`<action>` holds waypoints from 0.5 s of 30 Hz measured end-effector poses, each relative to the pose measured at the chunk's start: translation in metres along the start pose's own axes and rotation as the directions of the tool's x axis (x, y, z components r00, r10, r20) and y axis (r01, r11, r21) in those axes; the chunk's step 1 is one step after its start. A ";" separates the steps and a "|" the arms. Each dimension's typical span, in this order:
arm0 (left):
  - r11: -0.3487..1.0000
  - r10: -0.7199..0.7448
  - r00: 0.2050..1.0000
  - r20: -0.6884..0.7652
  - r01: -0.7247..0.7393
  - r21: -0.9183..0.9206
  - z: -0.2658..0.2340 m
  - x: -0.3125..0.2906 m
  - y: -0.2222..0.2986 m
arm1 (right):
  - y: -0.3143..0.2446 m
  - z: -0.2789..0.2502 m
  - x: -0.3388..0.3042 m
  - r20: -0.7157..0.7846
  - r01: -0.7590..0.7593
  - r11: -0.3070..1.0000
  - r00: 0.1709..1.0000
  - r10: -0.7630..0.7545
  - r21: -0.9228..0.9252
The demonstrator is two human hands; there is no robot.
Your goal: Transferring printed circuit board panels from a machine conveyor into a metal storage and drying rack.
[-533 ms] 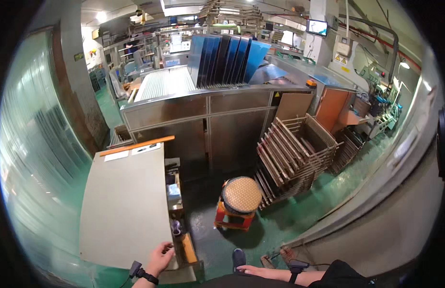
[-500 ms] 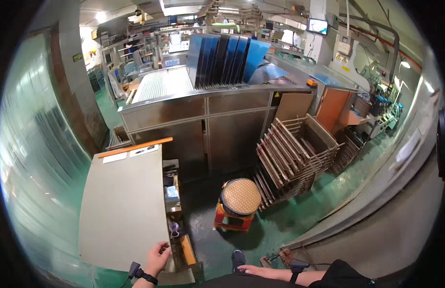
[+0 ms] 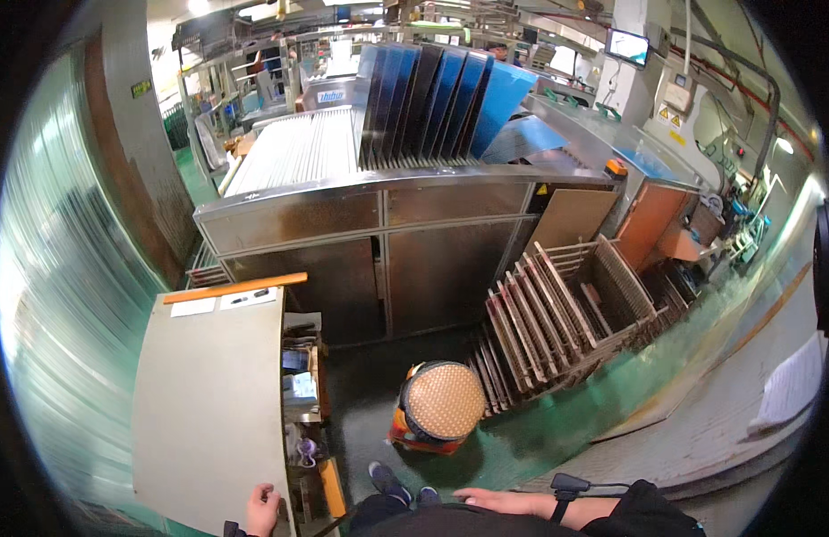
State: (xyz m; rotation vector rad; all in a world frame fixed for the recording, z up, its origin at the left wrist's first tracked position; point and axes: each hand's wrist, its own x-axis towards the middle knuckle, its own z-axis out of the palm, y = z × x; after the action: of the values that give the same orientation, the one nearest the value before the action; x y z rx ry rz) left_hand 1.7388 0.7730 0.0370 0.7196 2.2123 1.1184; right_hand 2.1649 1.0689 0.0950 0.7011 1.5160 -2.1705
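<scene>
My left hand is low in the view, at the near right corner of a pale grey tabletop. Its fingers are loosely curled and apart from the thumb, with nothing visible in them. Whether it touches the tabletop I cannot tell. My right hand hangs in front of my body with its fingers stretched out, and it holds nothing. At the table's far end lie an orange strip, white sheets and a dark pen. Small items, among them a purple-handled tool, fill the shelf beside the table.
A round stool with a patterned seat stands ahead, near my shoes. Slotted racks are stacked to its right. Beyond is a metal machine with rollers and upright blue panels. Translucent strip curtains hang at left.
The view has shifted, so the table sits further left and both my shoes now show. My left hand appears lower, near the picture's lower edge. My right hand stays stretched out.
</scene>
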 end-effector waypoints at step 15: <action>0.996 -0.069 0.994 0.088 0.064 0.058 0.002 0.215 -0.009 | -0.138 -0.060 0.046 -0.424 -0.014 0.994 0.904 0.059 0.109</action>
State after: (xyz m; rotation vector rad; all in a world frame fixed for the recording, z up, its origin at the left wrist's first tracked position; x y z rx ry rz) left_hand 1.5870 0.9144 -0.0214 0.6998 2.1821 0.9767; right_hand 2.0587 1.1694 0.1525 1.3010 1.5790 -2.1743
